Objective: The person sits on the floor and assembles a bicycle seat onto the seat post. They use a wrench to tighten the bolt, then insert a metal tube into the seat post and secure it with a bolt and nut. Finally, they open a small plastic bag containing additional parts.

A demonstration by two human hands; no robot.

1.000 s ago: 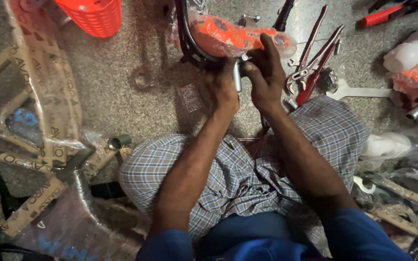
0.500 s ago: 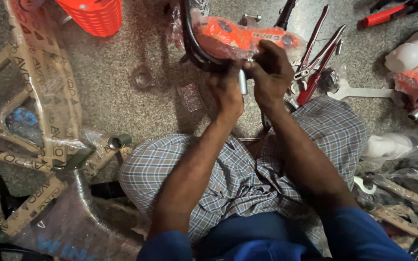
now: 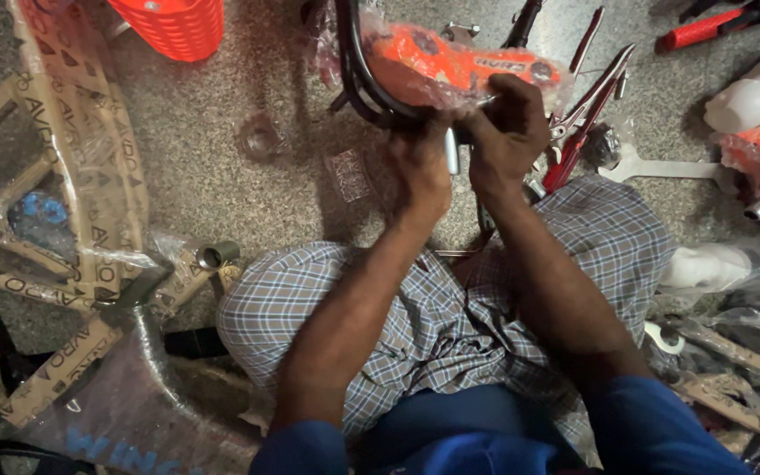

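Speckled floor [image 3: 248, 202] lies under the wrapped orange part [image 3: 450, 62], which I've pulled nearer. My left hand [image 3: 420, 171] and right hand [image 3: 510, 136] stay clenched on its metal tube [image 3: 452, 151].

We sit on the floor [image 3: 222, 176]. Our left hand [image 3: 420, 167] and right hand [image 3: 507, 132] meet at a metal tube [image 3: 452, 151], with the wrapped part [image 3: 459, 62] just beyond. Pliers [image 3: 587, 114] lie to the right, a basket [image 3: 173, 25] far left, a wrapped frame [image 3: 63, 237] on the left.

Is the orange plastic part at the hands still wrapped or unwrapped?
Still wrapped: crinkled clear film covers the orange plastic part that the right hand grips.
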